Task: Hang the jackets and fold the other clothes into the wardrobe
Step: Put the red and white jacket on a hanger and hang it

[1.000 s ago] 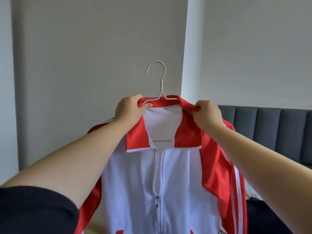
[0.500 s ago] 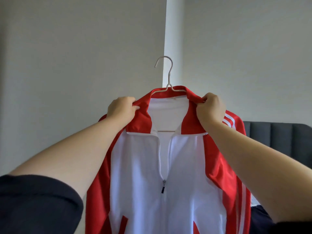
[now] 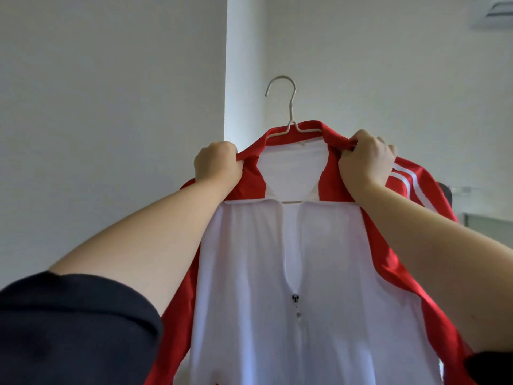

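Note:
A red and white zip-up jacket [image 3: 249, 273] hangs on a thin pale wire hanger [image 3: 288, 107], held up high in front of me. My left hand [image 3: 216, 165] grips the red collar on the left side. My right hand [image 3: 363, 159] grips the collar and shoulder on the right side. The hanger's hook pokes up above the collar, free in the air. Its crossbar shows inside the open neck. The zip is partly done up, with the puller at mid chest. The wardrobe is not in view.
A pale wall corner [image 3: 244, 65] rises straight behind the jacket. An air conditioner's edge [image 3: 499, 9] shows at the top right. A dark piece of furniture [image 3: 447, 195] peeks out behind the jacket's right shoulder.
I have lifted the jacket higher and my view has turned upward and to the right. The grey headboard has dropped out of sight. Both hands keep their grip on the collar.

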`<state>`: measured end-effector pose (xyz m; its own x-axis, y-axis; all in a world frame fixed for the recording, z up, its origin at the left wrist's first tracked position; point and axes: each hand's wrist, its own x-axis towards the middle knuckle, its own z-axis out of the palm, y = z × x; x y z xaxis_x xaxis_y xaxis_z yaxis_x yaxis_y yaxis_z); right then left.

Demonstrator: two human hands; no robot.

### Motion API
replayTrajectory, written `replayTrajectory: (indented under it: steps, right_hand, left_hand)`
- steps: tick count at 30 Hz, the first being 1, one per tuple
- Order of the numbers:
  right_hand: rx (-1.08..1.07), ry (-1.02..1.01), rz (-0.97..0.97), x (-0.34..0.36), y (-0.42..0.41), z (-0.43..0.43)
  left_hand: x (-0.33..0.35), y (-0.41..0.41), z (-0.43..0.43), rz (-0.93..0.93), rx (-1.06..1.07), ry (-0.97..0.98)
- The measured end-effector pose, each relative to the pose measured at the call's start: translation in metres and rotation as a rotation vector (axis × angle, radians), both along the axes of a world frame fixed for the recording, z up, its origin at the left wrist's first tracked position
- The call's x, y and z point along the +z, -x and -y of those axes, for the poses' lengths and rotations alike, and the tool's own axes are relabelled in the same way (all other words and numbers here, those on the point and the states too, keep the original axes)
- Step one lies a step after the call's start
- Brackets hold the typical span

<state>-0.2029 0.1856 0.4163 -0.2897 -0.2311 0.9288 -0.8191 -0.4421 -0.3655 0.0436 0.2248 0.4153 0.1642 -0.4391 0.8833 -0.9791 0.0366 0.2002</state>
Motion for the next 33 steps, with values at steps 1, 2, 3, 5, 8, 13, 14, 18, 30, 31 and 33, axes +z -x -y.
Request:
replayTrajectory:
  steps: [1, 2, 3, 5, 8, 13, 14, 18, 30, 31, 33]
  right_hand:
    - [-0.006, -0.044, -0.017, -0.020, 0.003, 0.011]
    - [-0.015, -0.095, -0.037, -0.041, 0.006, 0.022]
    - [-0.025, -0.154, -0.059, -0.064, 0.008, 0.034]
    - [-0.034, -0.288, -0.097, -0.115, 0.012, 0.061]
    - [-0.082, -0.484, -0.189, -0.193, 0.014, 0.099]
    - [-0.182, -0.853, -0.381, -0.310, 0.009, 0.148]
    - [-0.183, -0.899, -0.400, -0.328, 0.007, 0.156]
    - [-0.105, -0.932, -0.284, -0.375, 0.001, 0.185]
    - [0.209, -1.456, -0.225, -0.521, -0.030, 0.163]
    - [0.255, -1.605, -0.214, -0.537, -0.032, 0.158]
    - [0.359, -1.833, -0.136, -0.564, -0.031, 0.149]
  left_hand:
    - [-0.020, 0.004, 0.013, 0.006, 0.009, -0.047]
    - [-0.043, 0.008, 0.026, 0.018, 0.017, -0.086]
    - [-0.068, 0.010, 0.040, 0.037, 0.023, -0.115]
    - [-0.119, 0.015, 0.065, 0.060, 0.030, -0.184]
    - [-0.196, 0.021, 0.097, -0.029, 0.013, -0.387]
    - [-0.314, 0.023, 0.132, -0.110, -0.005, -0.718]
    - [-0.334, 0.021, 0.138, -0.123, -0.009, -0.752]
    - [-0.382, 0.016, 0.167, -0.310, -0.035, -0.787]
    - [-0.533, 0.035, 0.166, -0.852, -0.334, -1.004]
    - [-0.549, 0.039, 0.154, -0.832, -0.333, -1.052]
    - [-0.575, 0.046, 0.133, -0.723, -0.358, -1.133]
